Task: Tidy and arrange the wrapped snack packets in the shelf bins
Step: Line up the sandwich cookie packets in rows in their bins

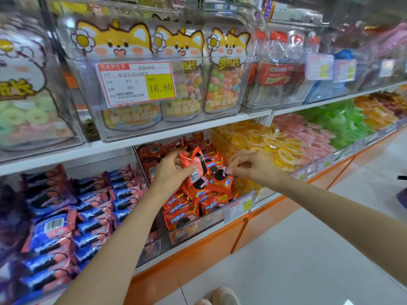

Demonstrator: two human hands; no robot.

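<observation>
Two bare forearms [123, 238] reach from the bottom edge toward the lower shelf [193, 256], which is white with an orange front edge. Largest on it is a spread of blue snack packets [94, 208] at the left end. Beside them stands a clear bin [193, 232] heaped with red snack packets [182, 208], and past its right wall lie yellow gummy rings [264, 139].

The left hand [170, 172] curls fingers and thumb round one red packet [193, 164], held above the middle of the heap. The right hand [253, 166] pinches the top edge of a second red packet [220, 178], just beside the first (whether it is clear of the heap, I cannot tell).

Risk, as I judge it: the heap rises above the bin's front wall, so tugging the pinched packet may loosen its neighbours. They could go over the front wall to the floor [308, 249], or over the right wall among the gummy rings. A tight squeeze might also crack the biscuits inside.
</observation>
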